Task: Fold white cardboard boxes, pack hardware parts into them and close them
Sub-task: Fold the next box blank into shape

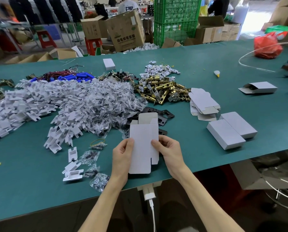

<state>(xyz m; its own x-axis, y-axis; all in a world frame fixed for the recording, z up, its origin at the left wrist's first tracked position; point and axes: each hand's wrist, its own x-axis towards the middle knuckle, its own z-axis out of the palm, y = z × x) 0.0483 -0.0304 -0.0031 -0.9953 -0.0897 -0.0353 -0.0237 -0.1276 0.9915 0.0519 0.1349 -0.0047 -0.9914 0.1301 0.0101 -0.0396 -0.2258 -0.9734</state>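
Hands hold one flat white box blank [143, 144] above the green desk [207, 67] near its front edge: left hand [122, 154] grips its left side, right hand [169, 150] pinches its right side, flaps unfolded.

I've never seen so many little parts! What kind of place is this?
Probably a factory packing workshop: brass door latches and bagged screws lie heaped on the green table, flat white box blanks sit stacked, and cardboard cartons stand behind.
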